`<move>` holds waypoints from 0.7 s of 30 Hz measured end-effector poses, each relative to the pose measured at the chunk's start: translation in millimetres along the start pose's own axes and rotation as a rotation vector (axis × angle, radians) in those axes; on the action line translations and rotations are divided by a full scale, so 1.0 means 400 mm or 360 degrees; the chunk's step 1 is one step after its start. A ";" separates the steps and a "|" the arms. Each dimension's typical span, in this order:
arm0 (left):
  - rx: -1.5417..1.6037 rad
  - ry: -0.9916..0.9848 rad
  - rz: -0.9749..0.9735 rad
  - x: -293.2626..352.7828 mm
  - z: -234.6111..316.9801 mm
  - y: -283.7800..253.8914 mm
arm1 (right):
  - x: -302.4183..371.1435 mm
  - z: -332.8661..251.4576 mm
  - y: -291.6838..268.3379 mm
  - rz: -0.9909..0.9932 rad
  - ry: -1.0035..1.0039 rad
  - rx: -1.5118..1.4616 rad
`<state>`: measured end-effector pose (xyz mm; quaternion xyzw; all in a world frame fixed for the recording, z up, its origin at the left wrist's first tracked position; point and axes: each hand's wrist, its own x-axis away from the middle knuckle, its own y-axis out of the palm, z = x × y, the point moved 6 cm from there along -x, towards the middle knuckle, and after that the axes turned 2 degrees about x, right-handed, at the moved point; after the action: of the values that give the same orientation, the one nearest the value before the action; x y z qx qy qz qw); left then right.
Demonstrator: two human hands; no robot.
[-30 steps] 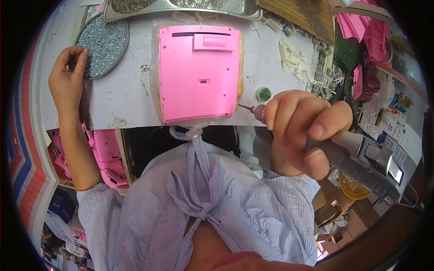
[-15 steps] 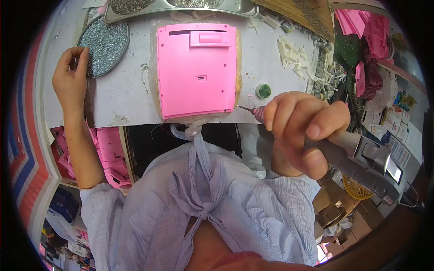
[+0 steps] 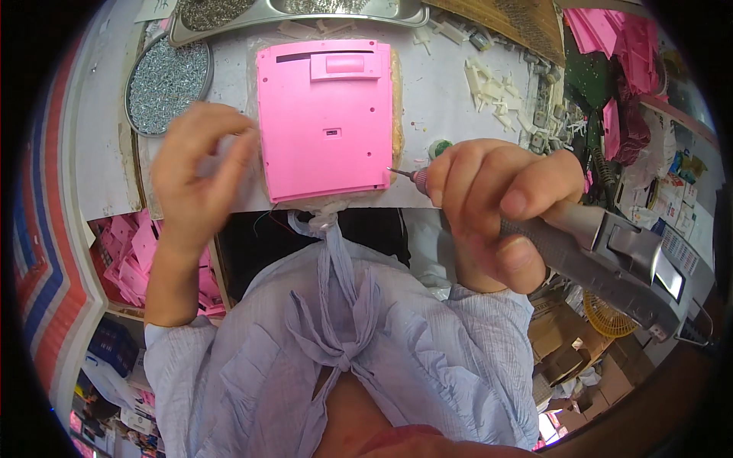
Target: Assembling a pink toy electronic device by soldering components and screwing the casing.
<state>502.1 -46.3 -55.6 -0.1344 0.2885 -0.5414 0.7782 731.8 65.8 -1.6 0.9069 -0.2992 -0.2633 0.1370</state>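
A pink plastic housing lies on a padded, plastic-wrapped support on the table in front of me. It has a raised block near its far edge and several small screw holes. My right hand grips a grey electric screwdriver, its thin bit pointing left at the housing's near right corner. Whether the bit touches is hard to tell. My left hand hovers beside the housing's left edge, fingers curled and thumb meeting fingertips in a pinch. Anything held there is too small to make out. Behind it sits a round dish of small silvery screws.
A metal tray with more small screws stands at the far edge. White plastic parts and grey pieces are scattered to the right. A small green pot is partly behind my right hand. Pink parts fill a box below left.
My left hand has left the screw dish and moved right to the housing's left side. The screwdriver and right hand have shifted slightly left. The housing appears slightly further left.
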 end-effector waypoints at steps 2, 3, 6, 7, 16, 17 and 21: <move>-0.0040 0.0107 -0.0066 -0.001 0.051 0.037 | 0.002 0.012 0.001 -0.0040 -0.0029 -0.0103; -0.0059 0.0159 -0.0102 0.000 0.065 0.049 | 0.003 0.024 0.004 -0.0015 -0.0019 -0.0089; -0.0066 0.0131 -0.0141 0.008 0.069 0.058 | 0.000 0.052 0.026 0.0278 0.0217 0.0183; 0.0019 0.0096 -0.0137 0.011 0.062 0.057 | 0.000 0.056 0.027 0.0336 0.0280 0.0250; 0.0182 0.0139 -0.0181 0.022 0.081 0.099 | -0.024 0.017 0.026 -0.0115 -0.0055 -0.0035; 0.0148 0.0213 -0.0240 0.018 0.083 0.111 | -0.024 0.012 0.025 -0.0125 -0.0071 -0.0010; 0.0014 0.0404 -0.0315 -0.002 0.097 0.162 | -0.017 -0.001 0.013 -0.0134 -0.0135 0.0039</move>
<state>574.6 -25.0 -58.3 -0.0894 0.3674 -0.6293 0.6789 725.1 66.1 3.6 0.9083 -0.2695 -0.3032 0.1018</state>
